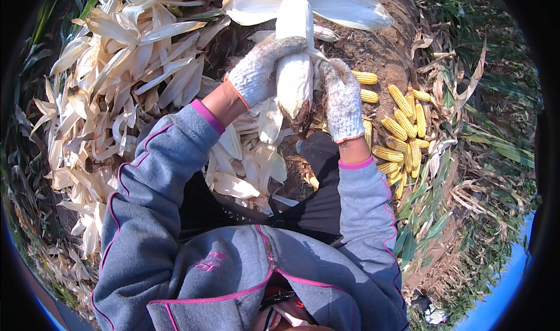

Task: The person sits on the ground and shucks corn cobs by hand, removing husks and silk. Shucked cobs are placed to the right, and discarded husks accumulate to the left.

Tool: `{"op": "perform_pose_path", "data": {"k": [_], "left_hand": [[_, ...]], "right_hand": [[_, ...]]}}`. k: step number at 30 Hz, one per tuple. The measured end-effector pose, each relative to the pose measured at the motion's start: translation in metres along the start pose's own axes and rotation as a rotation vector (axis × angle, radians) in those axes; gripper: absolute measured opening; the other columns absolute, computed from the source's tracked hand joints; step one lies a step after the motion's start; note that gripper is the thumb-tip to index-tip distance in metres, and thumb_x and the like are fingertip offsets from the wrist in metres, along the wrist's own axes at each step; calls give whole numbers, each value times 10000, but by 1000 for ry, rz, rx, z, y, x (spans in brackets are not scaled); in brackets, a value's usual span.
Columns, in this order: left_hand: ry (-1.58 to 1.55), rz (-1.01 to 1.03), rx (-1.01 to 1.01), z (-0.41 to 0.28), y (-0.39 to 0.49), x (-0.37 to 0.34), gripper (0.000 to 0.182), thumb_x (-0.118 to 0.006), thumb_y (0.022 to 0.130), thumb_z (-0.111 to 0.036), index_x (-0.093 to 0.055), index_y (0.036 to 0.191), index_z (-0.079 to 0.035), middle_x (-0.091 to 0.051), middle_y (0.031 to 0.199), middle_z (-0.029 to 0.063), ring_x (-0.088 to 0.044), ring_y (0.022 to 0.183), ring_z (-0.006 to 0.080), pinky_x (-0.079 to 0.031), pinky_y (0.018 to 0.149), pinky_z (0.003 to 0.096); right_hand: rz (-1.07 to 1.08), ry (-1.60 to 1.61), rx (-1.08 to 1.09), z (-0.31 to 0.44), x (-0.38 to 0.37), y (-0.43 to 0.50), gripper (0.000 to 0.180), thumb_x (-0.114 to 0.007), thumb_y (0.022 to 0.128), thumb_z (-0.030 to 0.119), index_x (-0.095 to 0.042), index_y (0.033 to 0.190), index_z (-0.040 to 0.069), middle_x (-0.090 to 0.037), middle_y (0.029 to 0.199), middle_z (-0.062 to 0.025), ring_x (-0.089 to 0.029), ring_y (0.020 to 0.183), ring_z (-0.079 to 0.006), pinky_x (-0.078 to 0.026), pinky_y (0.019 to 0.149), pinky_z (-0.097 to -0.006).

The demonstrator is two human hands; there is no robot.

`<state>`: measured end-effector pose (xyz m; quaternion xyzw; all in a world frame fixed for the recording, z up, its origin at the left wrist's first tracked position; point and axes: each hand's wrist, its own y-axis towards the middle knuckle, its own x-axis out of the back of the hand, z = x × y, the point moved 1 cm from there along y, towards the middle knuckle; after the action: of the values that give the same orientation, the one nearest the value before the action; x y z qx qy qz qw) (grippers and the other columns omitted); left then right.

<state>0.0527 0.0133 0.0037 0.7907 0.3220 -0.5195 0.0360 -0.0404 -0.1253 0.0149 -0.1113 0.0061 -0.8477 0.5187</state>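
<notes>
A corn ear (295,75), wrapped in pale husk, points towards me with brown silk at its near tip. My left hand (262,68), in a soiled white knit glove, grips it from the left, thumb laid across the top. Beyond the thumb, broad pale husk leaves (350,7) spread out to both sides; whether all belong to this ear, I cannot tell. My right hand (341,96), gloved alike, is closed against the ear's right side. A narrow strip of husk (318,54) runs to its fingertips. The right palm is hidden.
Husked yellow corn ears (404,129) lie piled on the soil to the right. A large heap of dry husks (127,59) covers the left side, with more loose husks (249,164) between my legs. Corn stalks and leaves (490,125) line the right edge.
</notes>
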Motion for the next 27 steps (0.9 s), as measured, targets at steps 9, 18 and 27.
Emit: {"op": "perform_pose_path", "data": {"k": [9, 18, 27], "left_hand": [[401, 132, 72, -6, -2, -9, 575, -691, 807, -214, -437, 1292, -36, -577, 1135, 93, -578, 1002, 166, -478, 880, 318], [978, 499, 87, 18, -16, -14, 864, -741, 698, -211, -295, 1415, -32, -481, 1288, 103, -445, 1186, 184, -319, 1042, 322], [214, -57, 48, 2, -9, -7, 454, -579, 880, -383, -557, 1143, -14, -650, 903, 93, -635, 729, 154, -535, 646, 277]], "right_hand": [[-115, 616, -278, -4, 21, 18, 299, -450, 972, 244, -542, 1175, 44, -599, 1077, -58, -602, 924, -137, -520, 775, -266], [-637, 752, -18, 28, 119, 47, 438, -427, 943, 334, -480, 1271, 50, -510, 1270, -129, -501, 1132, -291, -438, 952, -467], [-152, 357, -46, 13, 80, 40, 278, -521, 938, 187, -563, 1171, 41, -632, 1099, -129, -637, 932, -198, -557, 734, -320]]}}
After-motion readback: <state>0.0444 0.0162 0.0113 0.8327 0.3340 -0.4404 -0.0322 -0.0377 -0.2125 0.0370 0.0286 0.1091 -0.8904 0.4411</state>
